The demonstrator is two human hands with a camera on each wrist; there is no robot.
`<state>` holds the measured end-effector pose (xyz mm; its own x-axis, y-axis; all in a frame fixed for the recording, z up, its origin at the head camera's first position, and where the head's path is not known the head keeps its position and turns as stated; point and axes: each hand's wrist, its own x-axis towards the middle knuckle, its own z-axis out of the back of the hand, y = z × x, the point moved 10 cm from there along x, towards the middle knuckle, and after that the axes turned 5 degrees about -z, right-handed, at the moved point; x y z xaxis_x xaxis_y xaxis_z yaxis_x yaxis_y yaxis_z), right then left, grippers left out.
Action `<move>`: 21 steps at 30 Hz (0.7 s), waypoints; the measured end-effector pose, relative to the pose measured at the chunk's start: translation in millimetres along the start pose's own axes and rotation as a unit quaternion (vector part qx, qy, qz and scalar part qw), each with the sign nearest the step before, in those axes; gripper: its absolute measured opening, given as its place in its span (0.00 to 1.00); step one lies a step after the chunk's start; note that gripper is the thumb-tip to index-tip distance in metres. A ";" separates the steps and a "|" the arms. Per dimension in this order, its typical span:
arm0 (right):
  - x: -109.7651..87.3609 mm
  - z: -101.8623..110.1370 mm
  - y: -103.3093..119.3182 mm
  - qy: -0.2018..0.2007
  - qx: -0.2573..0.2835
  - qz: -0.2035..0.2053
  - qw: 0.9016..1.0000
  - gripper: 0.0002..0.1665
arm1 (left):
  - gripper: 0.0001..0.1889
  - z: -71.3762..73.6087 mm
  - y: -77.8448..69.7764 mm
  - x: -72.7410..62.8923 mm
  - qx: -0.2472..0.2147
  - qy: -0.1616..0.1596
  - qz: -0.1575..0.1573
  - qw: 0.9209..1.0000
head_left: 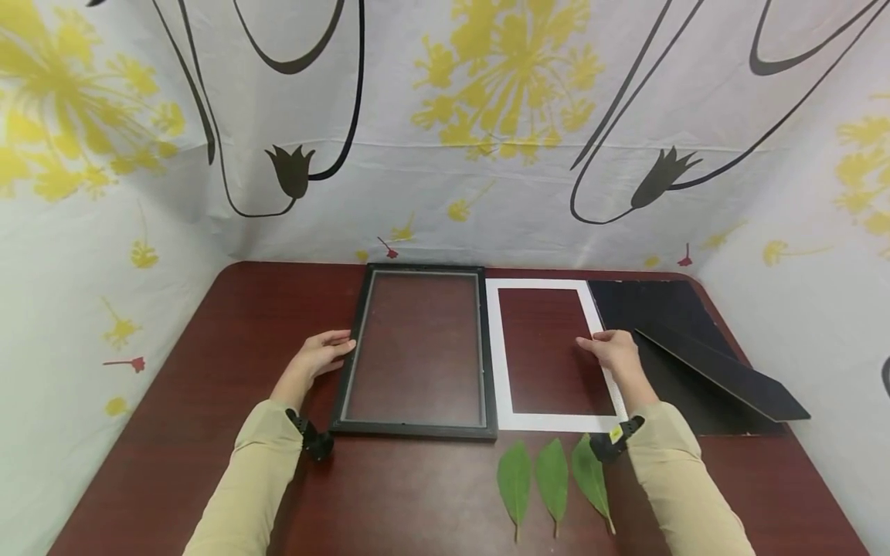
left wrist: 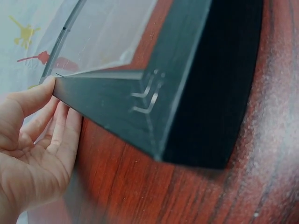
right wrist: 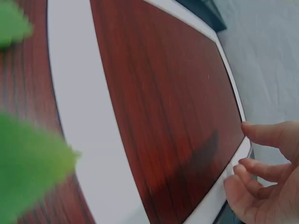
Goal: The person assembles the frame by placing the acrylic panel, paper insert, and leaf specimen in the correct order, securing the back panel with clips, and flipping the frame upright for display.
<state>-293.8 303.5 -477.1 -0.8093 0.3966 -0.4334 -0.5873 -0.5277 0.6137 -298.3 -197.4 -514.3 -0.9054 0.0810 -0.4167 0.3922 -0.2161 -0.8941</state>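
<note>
My left hand (head_left: 321, 357) holds the left side of a black picture frame (head_left: 490, 371). In the left wrist view the thumb (left wrist: 41, 93) meets the top edge of the frame (left wrist: 112, 100), with the fingers against its outer side. A clear pane (head_left: 424, 347) spans the inside of the frame. To its right lies a white mat board (head_left: 494, 347) with a rectangular opening. Over the right border of the mat board (right wrist: 77, 93) is my right hand (head_left: 613, 355), fingers loosely bent and nothing between them.
Three green leaves (head_left: 514, 483) lie in a row below the mat board. At the right is a black backing board (head_left: 667, 301) with a raised flap (head_left: 723, 367) standing at a slant. A patterned cloth (head_left: 417, 185) borders the back of the dark red table (head_left: 389, 494).
</note>
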 end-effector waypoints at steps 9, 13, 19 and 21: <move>-2.7 20.8 -8.0 -0.046 -0.154 -0.003 0.987 0.32 | 0.29 0.6 1.6 0.2 -0.007 0.001 0.003 1.000; -1.8 21.7 -5.2 -0.041 -0.177 -0.009 0.983 0.37 | 0.29 1.3 1.6 -0.4 0.000 -0.004 0.005 1.000; 5.0 17.1 -9.5 -0.001 -0.158 -0.020 0.987 0.39 | 0.29 1.7 1.4 -0.6 0.010 -0.005 0.004 1.000; 9.9 13.4 -13.6 0.034 -0.119 -0.028 0.992 0.44 | 0.29 2.2 1.3 -0.3 0.010 -0.005 0.003 1.000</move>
<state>-293.7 324.6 -480.9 -0.7693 0.3833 -0.5112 -0.6121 -0.6716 0.4175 -297.9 -199.8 -515.0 -0.9044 0.0693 -0.4211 0.3952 -0.2367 -0.8876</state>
